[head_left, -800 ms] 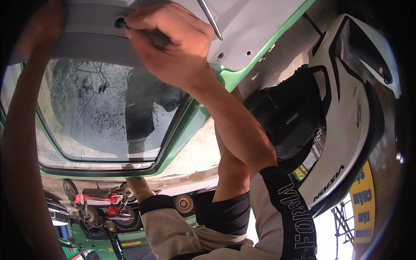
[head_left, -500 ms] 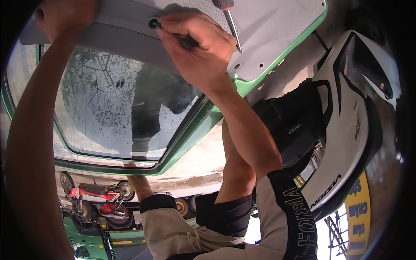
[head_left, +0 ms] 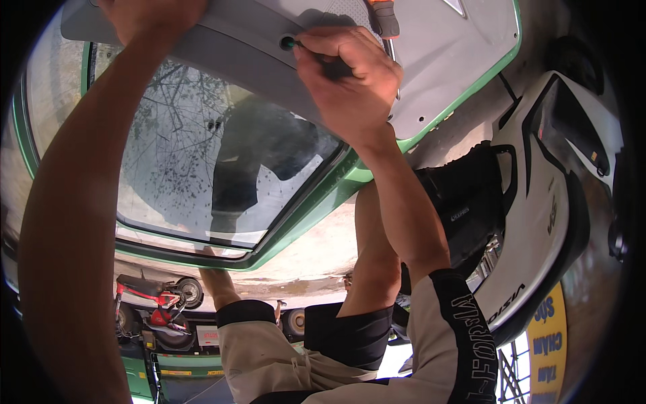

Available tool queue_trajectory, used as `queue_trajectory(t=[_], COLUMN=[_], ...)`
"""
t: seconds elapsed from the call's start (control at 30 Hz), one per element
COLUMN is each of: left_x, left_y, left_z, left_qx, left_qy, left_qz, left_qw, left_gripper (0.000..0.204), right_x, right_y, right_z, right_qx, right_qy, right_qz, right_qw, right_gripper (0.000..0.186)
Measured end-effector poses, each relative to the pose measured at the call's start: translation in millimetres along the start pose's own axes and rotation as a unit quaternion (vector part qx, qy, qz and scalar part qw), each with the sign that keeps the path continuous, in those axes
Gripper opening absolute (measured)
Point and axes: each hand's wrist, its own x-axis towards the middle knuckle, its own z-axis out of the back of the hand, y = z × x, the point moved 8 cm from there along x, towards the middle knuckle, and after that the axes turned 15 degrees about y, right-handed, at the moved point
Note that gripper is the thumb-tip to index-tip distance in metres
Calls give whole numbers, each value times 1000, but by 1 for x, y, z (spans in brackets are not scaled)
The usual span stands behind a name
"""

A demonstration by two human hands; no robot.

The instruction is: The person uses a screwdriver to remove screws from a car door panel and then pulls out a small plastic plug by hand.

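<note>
My right hand [head_left: 353, 81] is closed in a pinch beside a round hole [head_left: 288, 43] in the grey inner panel [head_left: 242, 40] of a green vehicle door. A bit of green shows inside the hole. Whatever the fingertips pinch is too small and too hidden to name. Just behind that hand is a screwdriver [head_left: 385, 19] with an orange and black handle, its shaft partly covered by my fingers. My left hand [head_left: 155, 17] is at the panel's upper left, its fingers cut off by the picture's edge. Below the panel spreads the door's window glass [head_left: 182, 155], with reflections in it.
To the right stands a white and black motorbike [head_left: 572, 202] with a black bag [head_left: 464, 195] against it. A red motorbike [head_left: 161, 313] and a green vehicle [head_left: 182, 370] are at the lower left. A yellow sign [head_left: 546, 343] is at lower right. My legs are close below the door.
The door and both hands now sit further right in the picture, as the view has shifted. The right hand keeps its pinch by the hole; more of the screwdriver's shaft is covered.
</note>
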Motion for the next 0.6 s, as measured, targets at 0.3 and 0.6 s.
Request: queue_trajectory(t=[0.3, 0.6], left_x=[-4, -5], left_y=[2, -2], left_z=[5, 2], left_qx=[-16, -37], left_qy=[-6, -8], left_qz=[4, 3], left_qw=[1000, 999], left_gripper=[72, 73], right_x=[15, 9], right_y=[10, 17], right_z=[3, -5], right_qx=[-19, -103], right_qy=[22, 48], right_qz=[-36, 49], right_qw=[999, 992], right_gripper=[16, 16])
